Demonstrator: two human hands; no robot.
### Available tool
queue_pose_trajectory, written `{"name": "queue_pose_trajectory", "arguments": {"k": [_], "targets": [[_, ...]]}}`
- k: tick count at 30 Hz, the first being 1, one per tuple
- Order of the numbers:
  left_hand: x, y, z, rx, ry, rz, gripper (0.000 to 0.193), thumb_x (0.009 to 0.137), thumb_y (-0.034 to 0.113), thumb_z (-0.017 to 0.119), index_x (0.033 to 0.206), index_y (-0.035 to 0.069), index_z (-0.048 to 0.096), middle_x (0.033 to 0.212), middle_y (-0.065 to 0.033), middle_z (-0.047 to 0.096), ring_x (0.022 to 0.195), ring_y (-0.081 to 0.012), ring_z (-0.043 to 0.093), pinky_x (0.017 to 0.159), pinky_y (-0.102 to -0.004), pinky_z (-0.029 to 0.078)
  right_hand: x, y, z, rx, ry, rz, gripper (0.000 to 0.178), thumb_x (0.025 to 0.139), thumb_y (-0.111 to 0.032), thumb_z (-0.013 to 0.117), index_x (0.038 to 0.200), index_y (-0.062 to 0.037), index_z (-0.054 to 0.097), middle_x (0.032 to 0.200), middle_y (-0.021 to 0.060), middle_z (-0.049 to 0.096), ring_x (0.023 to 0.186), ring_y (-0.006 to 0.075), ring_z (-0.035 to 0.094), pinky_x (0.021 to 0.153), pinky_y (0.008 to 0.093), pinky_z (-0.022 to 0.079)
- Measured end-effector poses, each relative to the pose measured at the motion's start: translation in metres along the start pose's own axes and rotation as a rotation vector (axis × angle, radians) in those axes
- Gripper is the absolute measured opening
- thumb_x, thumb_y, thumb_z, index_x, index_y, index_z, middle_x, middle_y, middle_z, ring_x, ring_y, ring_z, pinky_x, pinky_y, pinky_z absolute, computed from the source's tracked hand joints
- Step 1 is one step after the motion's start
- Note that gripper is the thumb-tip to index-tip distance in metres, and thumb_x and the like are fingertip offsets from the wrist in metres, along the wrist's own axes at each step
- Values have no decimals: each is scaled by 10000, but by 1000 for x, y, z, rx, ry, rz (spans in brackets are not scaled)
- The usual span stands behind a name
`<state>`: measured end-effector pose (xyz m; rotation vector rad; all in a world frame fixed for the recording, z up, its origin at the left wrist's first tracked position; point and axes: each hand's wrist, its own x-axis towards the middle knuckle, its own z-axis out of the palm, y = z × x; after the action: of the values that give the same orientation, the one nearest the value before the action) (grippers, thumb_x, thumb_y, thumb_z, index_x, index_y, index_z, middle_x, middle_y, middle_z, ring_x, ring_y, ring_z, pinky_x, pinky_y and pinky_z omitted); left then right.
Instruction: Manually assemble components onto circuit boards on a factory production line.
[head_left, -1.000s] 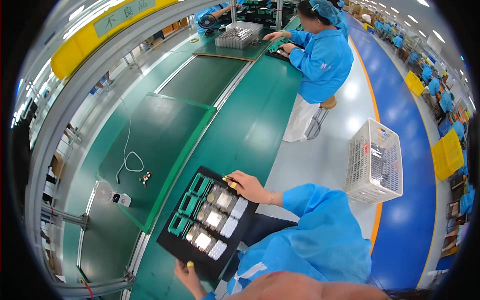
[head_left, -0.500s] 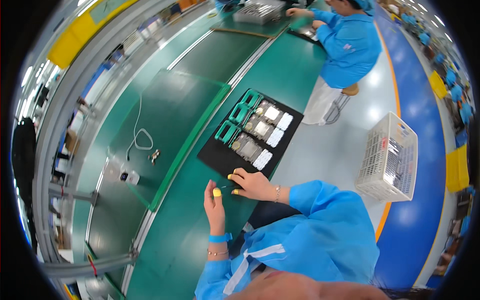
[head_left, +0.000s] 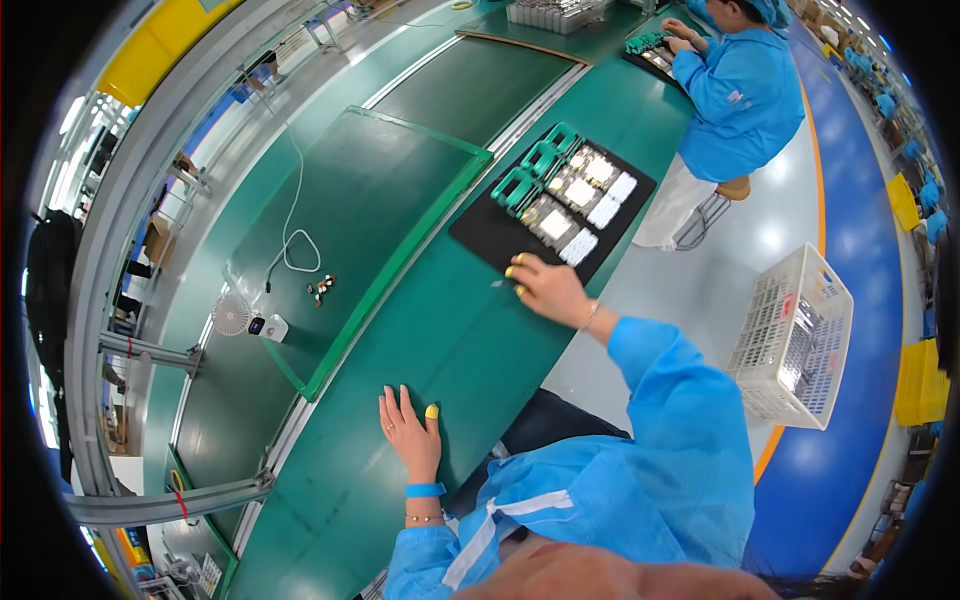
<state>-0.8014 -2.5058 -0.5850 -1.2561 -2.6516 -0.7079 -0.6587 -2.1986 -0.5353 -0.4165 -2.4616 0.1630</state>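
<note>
My left hand (head_left: pixel 410 440) lies palm down on the green tabletop (head_left: pixel 340 440), fingers stretched out, a yellow finger cot on the thumb. My right hand (head_left: pixel 555 292) reaches forward to the near edge of a black mat (head_left: pixel 487 235); its bent fingers, also in yellow cots, look apart with nothing between them. A small pale scrap (head_left: pixel 497 284) shows just beside its fingertips. On the mat stand green frame-shaped parts (head_left: pixel 517 190) along the left, flat grey and white electronic assemblies (head_left: pixel 550 218) in the middle, and white strip-like pieces (head_left: pixel 578 246) along the right.
Left of a green rail (head_left: pixel 400 262) lie a white cable (head_left: pixel 300 252), a cluster of small parts (head_left: pixel 321 288) and a small fan (head_left: pixel 231 314). A white basket (head_left: pixel 790 345) stands on the floor at right. A co-worker in blue (head_left: pixel 735 100) works farther up the table.
My hands, earlier close together by the mat, have parted. The right has moved forward and the left now rests flat on the table. The mat has shifted away from me; the view has shifted too.
</note>
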Motion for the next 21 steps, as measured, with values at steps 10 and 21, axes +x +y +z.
{"name": "queue_pose_trajectory", "arguments": {"k": [10,21], "targets": [[-111,-170,-45,-1,59,-5,551,820,202,615,1316,52,430,1425,-166,329,1309,-361,301,1057,-469,267,-10,-43,37,-214,-100,20,278,784,-188,624,1059,-159,598,1154,-8,561,801,216,637,630,340,533],[-142,-223,-75,42,90,-57,574,797,267,638,1289,41,448,1379,-182,377,1290,-356,331,1068,-451,270,5,-39,68,-297,39,252,330,866,-259,599,1155,-109,543,1122,108,559,951,304,584,754,395,492]]}}
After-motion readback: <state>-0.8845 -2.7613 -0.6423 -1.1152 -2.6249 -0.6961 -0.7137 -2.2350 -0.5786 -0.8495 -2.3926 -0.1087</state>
